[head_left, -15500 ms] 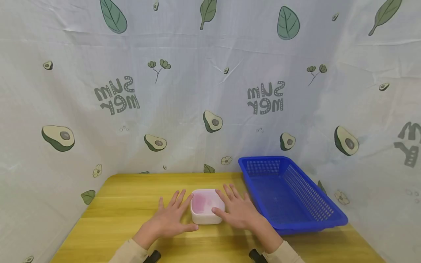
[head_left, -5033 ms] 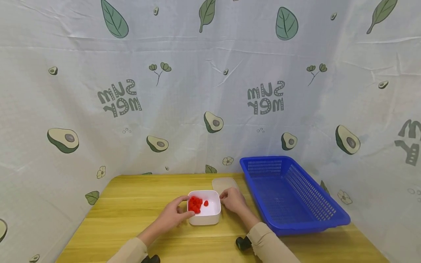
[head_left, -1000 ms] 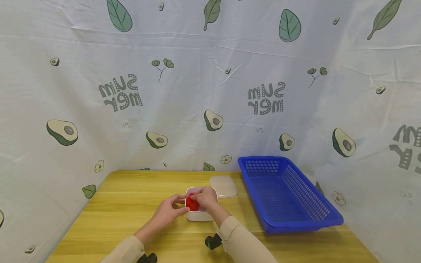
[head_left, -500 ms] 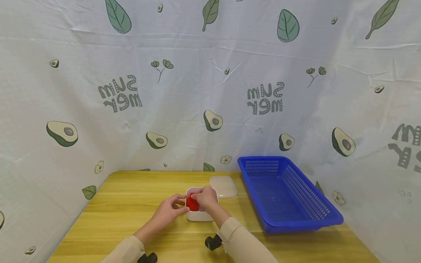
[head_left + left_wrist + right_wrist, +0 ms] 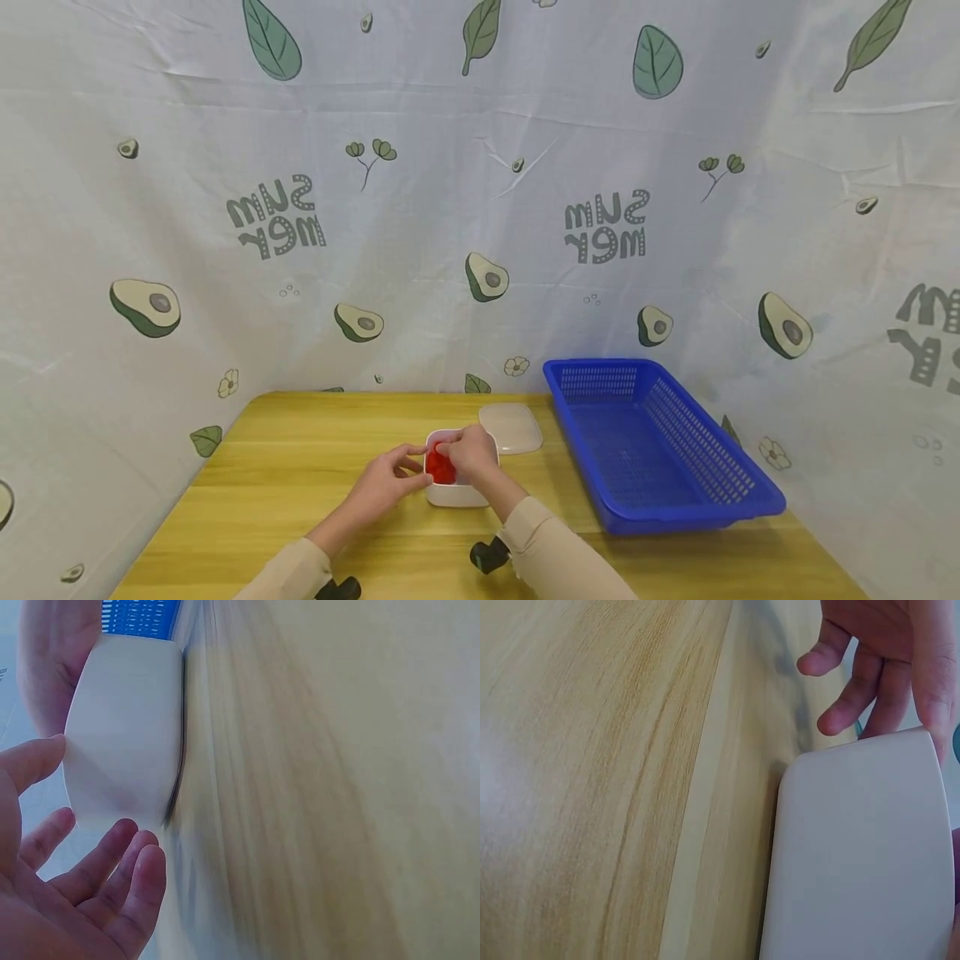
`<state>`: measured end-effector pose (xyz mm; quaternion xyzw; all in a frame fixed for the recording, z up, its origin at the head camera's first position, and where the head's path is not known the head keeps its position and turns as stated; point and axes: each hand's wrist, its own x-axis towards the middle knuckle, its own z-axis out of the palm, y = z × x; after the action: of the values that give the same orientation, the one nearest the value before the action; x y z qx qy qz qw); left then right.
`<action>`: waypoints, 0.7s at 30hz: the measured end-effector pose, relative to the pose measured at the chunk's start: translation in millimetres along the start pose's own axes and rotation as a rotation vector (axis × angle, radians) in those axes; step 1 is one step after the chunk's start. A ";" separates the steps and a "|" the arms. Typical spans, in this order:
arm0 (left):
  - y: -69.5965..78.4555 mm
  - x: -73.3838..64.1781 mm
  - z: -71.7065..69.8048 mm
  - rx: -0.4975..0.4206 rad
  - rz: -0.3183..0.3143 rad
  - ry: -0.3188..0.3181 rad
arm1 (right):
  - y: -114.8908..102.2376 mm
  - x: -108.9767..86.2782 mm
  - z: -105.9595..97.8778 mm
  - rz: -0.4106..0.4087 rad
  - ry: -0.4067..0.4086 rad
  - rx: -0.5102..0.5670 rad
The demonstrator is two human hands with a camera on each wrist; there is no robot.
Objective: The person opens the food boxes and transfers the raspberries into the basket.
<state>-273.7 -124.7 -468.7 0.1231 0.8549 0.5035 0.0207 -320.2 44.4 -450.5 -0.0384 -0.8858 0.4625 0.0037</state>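
Note:
A small white plastic box (image 5: 457,497) stands uncovered on the table, also seen side-on in the left wrist view. Small red pieces (image 5: 439,468) are bunched at its left side; their kind is too small to make out. My left hand (image 5: 382,479) holds the box's left end, thumb at the near corner and a finger at the far one. Into the box from the right reaches my right hand (image 5: 472,450), its thumb beside the red pieces. The back of that hand and the box wall hide its other fingertips. A translucent lid (image 5: 512,428) lies flat behind the box.
A blue perforated basket (image 5: 697,510) takes up the right side of the wooden table (image 5: 300,442). Behind the table hangs a pale curtain (image 5: 420,225) printed with avocados and leaves.
The box was covered at first. Later the lid lay behind it, with my right hand beside the box. That hand has since moved left into the box. Over the last second both hands stay put.

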 end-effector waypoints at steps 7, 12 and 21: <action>-0.8 -0.7 1.3 0.007 -0.009 0.002 | -1.3 -0.3 -0.4 -0.030 0.008 -0.051; -1.3 -0.6 2.4 -0.005 -0.001 0.010 | -1.5 2.5 -1.4 -0.041 0.002 -0.034; 0.9 -2.2 3.8 -0.007 0.012 0.012 | -5.2 3.7 -9.5 -0.091 -0.013 -0.041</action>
<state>-270.7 -121.5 -470.0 0.1249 0.8524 0.5075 0.0130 -323.8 49.5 -440.9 0.0050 -0.8958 0.4441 0.0181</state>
